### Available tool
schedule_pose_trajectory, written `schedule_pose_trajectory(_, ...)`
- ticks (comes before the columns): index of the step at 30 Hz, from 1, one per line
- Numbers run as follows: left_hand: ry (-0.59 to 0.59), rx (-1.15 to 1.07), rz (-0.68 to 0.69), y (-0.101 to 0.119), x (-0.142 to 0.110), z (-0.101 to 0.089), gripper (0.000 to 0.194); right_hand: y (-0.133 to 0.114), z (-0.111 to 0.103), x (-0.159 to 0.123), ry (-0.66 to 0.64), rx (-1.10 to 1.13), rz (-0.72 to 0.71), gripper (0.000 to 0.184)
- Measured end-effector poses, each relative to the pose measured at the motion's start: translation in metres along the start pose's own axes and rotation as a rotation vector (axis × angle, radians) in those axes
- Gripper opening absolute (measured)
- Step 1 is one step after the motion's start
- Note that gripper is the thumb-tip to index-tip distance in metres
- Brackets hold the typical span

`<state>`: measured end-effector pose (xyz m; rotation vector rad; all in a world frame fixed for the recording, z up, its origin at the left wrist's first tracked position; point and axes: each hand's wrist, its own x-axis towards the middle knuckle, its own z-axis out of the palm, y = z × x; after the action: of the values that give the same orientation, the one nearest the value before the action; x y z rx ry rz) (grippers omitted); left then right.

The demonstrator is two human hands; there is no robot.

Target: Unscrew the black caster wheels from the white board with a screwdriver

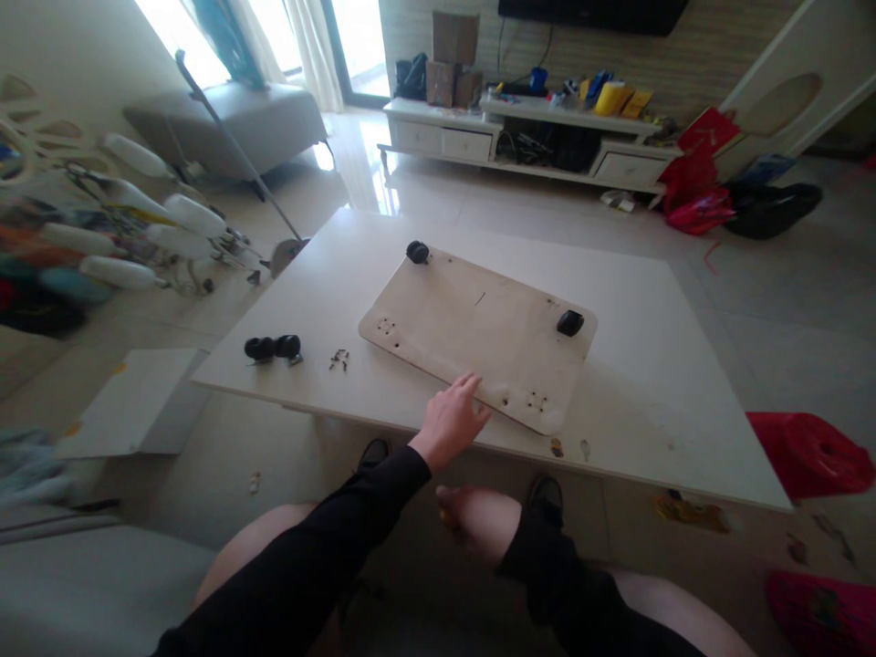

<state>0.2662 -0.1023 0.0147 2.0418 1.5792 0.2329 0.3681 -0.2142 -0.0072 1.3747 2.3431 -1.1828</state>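
A pale rectangular board [472, 319] with rounded corners lies on a white table [636, 401]. Black caster wheels stand on its two far corners, a left caster [417, 253] and a right caster [569, 322]. Small screw holes mark both near corners. My left hand [453, 422] rests at the board's near edge, fingers stretched over it, thumb apart. Below the table edge, my right hand [483, 522] is curled closed and slightly blurred; whatever it holds is hidden. Two loose casters [274, 348] sit at the table's left, beside several small screws [339, 359].
Near the table's front edge lie a small brown piece [557, 447] and a small metal piece [584, 448]. A red plastic bag [811, 454] is at the right. A white box [130, 401] stands on the floor at left. Beyond is a white TV cabinet [438, 137].
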Motion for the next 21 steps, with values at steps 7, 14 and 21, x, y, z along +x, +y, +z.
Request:
schedule_pose_trajectory(7,0.258,-0.504,-0.509,-0.024,0.026,-0.006,0.065,0.061,-0.090,-0.028,0.588,0.377,0.233,0.034)
schedule_pose_trajectory(14,0.191,-0.771,-0.514,-0.041,0.032,0.009,0.062,0.135,-0.119,-0.038,1.155,0.937,0.539,0.042)
schedule_pose_trajectory(21,0.266,-0.997,-0.470,-0.044,0.033,0.017,0.065,0.177,-0.109,-0.019,1.169,0.959,0.792,0.039)
